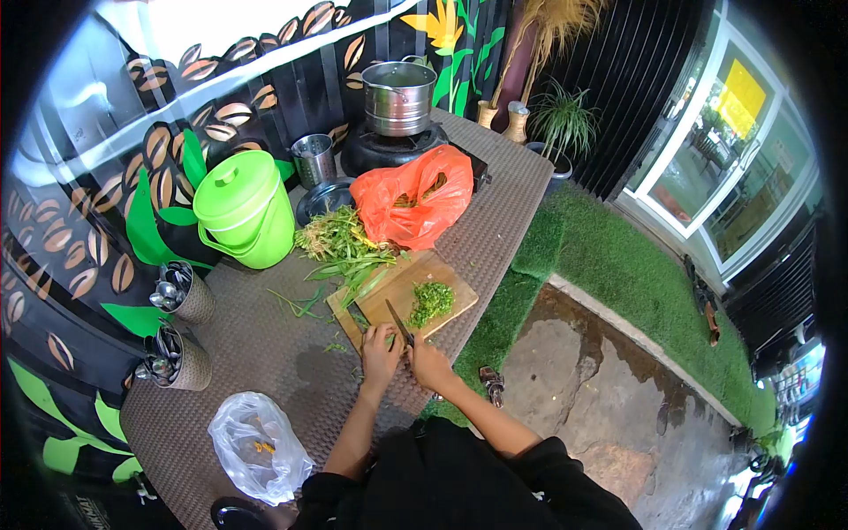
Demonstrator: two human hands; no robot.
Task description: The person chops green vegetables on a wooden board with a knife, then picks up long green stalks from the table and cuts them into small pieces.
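A knife (396, 320) is in my right hand (429, 364), its blade pointing up and left over the wooden cutting board (375, 302). Beside it, at the board's near left edge, my left hand (381, 351) has its fingers curled down; what lies under them is too small to make out. A pile of chopped greens (431, 303) sits on the right half of the board. Long uncut leafy stems (353, 268) reach over the board's far left edge, with more of the bunch heaped behind them.
Behind the board lie a red plastic bag (415, 199) and a green lidded bucket (245, 210). A steel pot (399, 99) stands on a black stove (371, 152). Two cutlery holders (190, 364) are at the left, a clear plastic bag (259, 449) at the near left.
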